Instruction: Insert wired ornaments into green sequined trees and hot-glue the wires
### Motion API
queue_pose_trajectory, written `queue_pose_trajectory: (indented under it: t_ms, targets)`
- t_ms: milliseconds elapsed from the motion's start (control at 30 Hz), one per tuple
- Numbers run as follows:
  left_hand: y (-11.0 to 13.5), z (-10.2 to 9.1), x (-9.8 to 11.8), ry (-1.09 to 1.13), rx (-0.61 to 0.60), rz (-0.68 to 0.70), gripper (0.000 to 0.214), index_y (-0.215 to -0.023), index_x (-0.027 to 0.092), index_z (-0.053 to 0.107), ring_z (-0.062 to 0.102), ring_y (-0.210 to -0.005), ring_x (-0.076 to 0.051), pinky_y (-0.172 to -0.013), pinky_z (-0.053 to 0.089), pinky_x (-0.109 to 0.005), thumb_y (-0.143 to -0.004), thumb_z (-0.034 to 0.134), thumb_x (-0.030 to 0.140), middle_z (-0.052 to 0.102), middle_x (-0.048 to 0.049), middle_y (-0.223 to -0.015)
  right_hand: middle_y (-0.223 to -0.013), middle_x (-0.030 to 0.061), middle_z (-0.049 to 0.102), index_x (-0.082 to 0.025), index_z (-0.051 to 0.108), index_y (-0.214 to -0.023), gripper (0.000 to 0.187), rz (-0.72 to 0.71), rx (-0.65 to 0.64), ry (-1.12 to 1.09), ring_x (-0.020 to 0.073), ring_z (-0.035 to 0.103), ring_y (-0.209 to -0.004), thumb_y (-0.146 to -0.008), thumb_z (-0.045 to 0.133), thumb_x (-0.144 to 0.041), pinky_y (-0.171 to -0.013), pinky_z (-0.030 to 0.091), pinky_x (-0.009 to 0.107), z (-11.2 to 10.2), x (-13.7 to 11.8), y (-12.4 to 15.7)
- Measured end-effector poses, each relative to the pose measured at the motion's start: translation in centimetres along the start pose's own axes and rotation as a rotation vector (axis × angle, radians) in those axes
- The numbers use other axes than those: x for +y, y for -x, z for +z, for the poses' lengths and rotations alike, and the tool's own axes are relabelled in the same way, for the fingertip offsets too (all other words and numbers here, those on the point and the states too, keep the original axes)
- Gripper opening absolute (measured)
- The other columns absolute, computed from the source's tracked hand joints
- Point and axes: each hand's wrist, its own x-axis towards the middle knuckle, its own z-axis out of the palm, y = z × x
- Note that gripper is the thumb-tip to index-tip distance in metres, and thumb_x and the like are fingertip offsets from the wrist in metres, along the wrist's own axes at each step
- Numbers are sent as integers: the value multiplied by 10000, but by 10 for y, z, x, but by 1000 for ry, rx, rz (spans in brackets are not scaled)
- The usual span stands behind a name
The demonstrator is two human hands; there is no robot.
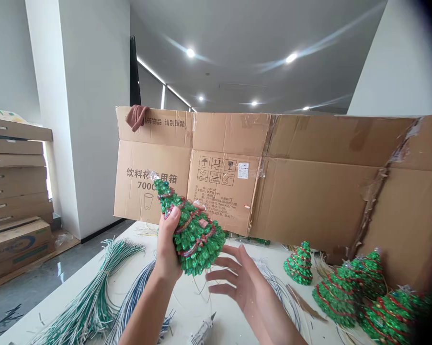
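Observation:
My left hand (pixel 169 242) is wrapped round a small green tinsel Christmas tree (pixel 198 237) with a red garland and a pale star at its tip. The tree is held up above the table, tilted with its tip to the upper left. Close by its base on the right is my right hand (pixel 239 275), fingers spread and holding nothing. Below the hands a grey pointed tool (pixel 203 329) lies on the table; its kind is hard to make out.
A bundle of green and white wires (pixel 94 287) lies at left, beside blue and white wires (pixel 137 292). Several finished-looking trees (pixel 336 294) stand at right on the white table (pixel 182 306). Opened cardboard (pixel 309 191) walls the back. Stacked boxes (pixel 17 191) stand far left.

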Motion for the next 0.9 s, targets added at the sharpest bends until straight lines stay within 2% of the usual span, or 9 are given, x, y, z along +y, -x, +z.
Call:
queue_pose_trajectory:
  t_ms: [67, 133, 200, 300, 400, 533, 633, 767, 900]
  targets:
    - [3, 4, -3, 46, -48, 7, 458, -988, 183, 754, 789, -954, -336, -840, 662, -450, -854, 797, 619, 773, -111, -916, -1020, 85, 753, -248, 756, -1185, 752, 41, -28, 58, 263, 733, -775, -937, 488, -906, -692, 577, 392, 5, -16, 0]
    - [3, 5, -6, 66, -44, 43, 432, -986, 186, 769, 789, -987, -340, -857, 667, -450, -867, 788, 600, 794, -120, -984, -834, 50, 712, -249, 767, -941, 687, -49, 56, 395, 235, 645, -676, -957, 498, -880, -655, 492, 366, 3, -22, 2]
    - [2, 2, -9, 79, -51, 51, 429, -1011, 191, 781, 791, -1005, -340, -872, 670, -450, -881, 777, 599, 804, -116, -1031, -789, 61, 700, -259, 742, -810, 666, -204, 218, 674, 271, 632, -756, -990, 481, -845, -723, 467, 392, -6, -25, 6]
    - [-1, -2, -12, 149, -107, -55, 423, -1056, 201, 782, 797, -999, -330, -896, 672, -457, -900, 763, 594, 808, -108, -1076, -971, 86, 719, -271, 772, -889, 577, -435, 380, 778, 319, 643, -973, -1029, 507, -764, -886, 459, 432, -20, -30, 8]
    - [-5, -3, -13, 231, -86, -240, 450, -1043, 171, 775, 803, -940, -311, -880, 682, -457, -933, 724, 604, 806, -119, -1015, -984, 68, 675, -262, 776, -920, 508, -489, 320, 649, 284, 619, -987, -1046, 547, -698, -896, 446, 400, -31, -33, 6]
    - [-11, -3, -18, 301, 63, -452, 386, -1026, 150, 755, 806, -894, -280, -874, 688, -445, -1006, 655, 523, 800, -119, -965, -714, -18, 460, -243, 726, -826, 503, -322, 260, 311, 187, 429, -717, -980, 647, -715, -682, 358, 331, -41, -29, -5]
    - [-16, -4, -23, 361, 117, -564, 303, -992, 170, 734, 815, -902, -292, -892, 684, -466, -1032, 627, 451, 804, -117, -958, -668, -56, 377, -235, 676, -815, 442, -231, 249, 70, 143, 316, -639, -906, 769, -657, -597, 278, 302, -47, -25, -15]
    - [-18, -2, -26, 383, 219, -591, 282, -967, 180, 725, 817, -872, -281, -893, 679, -452, -1056, 604, 418, 793, -86, -876, -837, -20, 606, -259, 741, -1037, 377, -219, 336, -65, 145, 507, -709, -859, 848, -574, -619, 415, 286, -53, -20, -27]
    - [-18, 1, -26, 393, 224, -571, 261, -971, 182, 724, 810, -843, -263, -889, 675, -438, -1049, 624, 410, 787, -68, -858, -1289, 41, 701, -346, 684, -1362, 591, -270, 322, -205, 258, 697, -1164, -852, 885, -565, -990, 583, 416, -50, -21, -28]
